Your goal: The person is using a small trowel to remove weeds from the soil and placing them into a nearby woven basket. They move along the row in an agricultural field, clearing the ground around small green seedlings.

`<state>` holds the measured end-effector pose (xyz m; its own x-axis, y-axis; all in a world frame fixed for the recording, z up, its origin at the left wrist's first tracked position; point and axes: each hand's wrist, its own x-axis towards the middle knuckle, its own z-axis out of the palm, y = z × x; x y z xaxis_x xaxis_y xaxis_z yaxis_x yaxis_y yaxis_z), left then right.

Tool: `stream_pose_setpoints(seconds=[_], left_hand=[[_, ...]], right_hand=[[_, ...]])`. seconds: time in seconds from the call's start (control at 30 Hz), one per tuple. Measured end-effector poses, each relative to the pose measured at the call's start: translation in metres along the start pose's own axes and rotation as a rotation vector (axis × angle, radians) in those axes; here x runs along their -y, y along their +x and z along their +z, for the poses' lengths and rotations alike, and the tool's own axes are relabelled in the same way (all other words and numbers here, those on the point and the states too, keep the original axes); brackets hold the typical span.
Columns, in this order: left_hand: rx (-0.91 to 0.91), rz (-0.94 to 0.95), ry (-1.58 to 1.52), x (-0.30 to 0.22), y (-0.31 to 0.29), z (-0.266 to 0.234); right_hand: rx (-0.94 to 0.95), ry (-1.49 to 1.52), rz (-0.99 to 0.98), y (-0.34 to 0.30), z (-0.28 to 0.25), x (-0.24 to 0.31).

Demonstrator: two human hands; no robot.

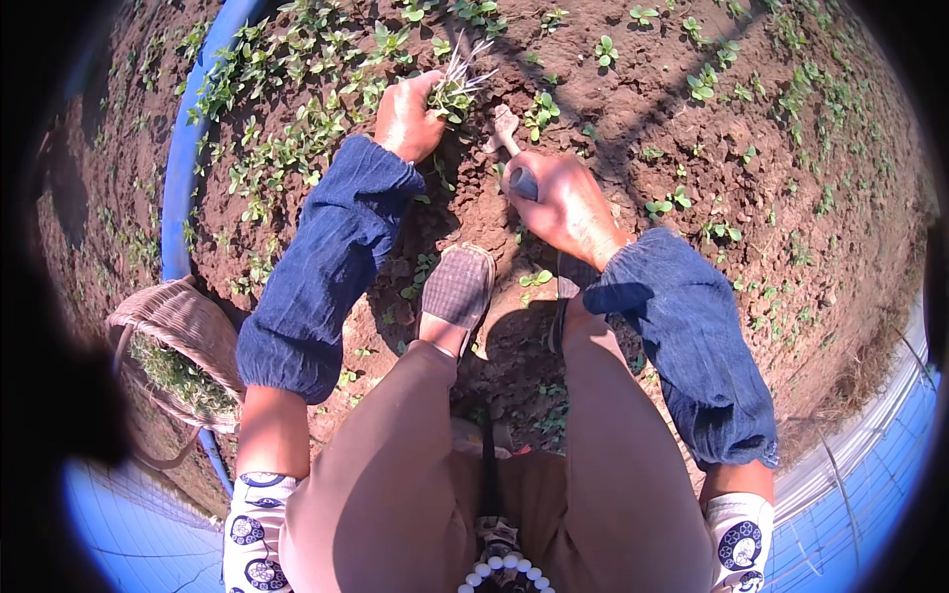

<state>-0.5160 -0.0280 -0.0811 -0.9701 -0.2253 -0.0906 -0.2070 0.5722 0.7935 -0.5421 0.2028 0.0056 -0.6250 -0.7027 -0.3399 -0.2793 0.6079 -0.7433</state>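
Observation:
My left hand (408, 119) is closed around a bunch of pulled seedlings (458, 89), their pale roots pointing up and away from me. Close by on the right, my right hand (565, 203) grips a small hand hoe (504, 128) by its handle, whose grey end (524, 183) shows at the thumb. The hoe's soil-coated head rests at or just above the brown earth, beside a small green plant (541, 116). Blue denim sleeve covers are on both forearms.
A wicker basket (183, 321) holding pulled greens (178, 376) tilts at the left. A blue hose (183, 168) curves past it. Dense seedlings (297, 128) grow at far left, sparser ones at right. My shoe (460, 287) stands on the soil (633, 128). Blue-and-white sheeting (860, 474) borders the lower right.

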Motion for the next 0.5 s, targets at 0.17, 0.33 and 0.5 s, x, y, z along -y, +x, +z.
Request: stream_pose_setpoints(seconds=[0.17,0.33,0.5], left_hand=[[-0.086,-0.053,-0.139,0.002,-0.001,-0.005],[-0.123,-0.171,-0.086,0.002,0.003,-0.01],[-0.114,-0.149,-0.156,-0.005,0.0,-0.006]], right_hand=[[0.02,0.164,0.148,-0.008,-0.003,-0.009],[-0.134,0.167,0.043,-0.011,0.003,0.006],[-0.024,0.252,0.135,0.006,0.0,-0.006]])
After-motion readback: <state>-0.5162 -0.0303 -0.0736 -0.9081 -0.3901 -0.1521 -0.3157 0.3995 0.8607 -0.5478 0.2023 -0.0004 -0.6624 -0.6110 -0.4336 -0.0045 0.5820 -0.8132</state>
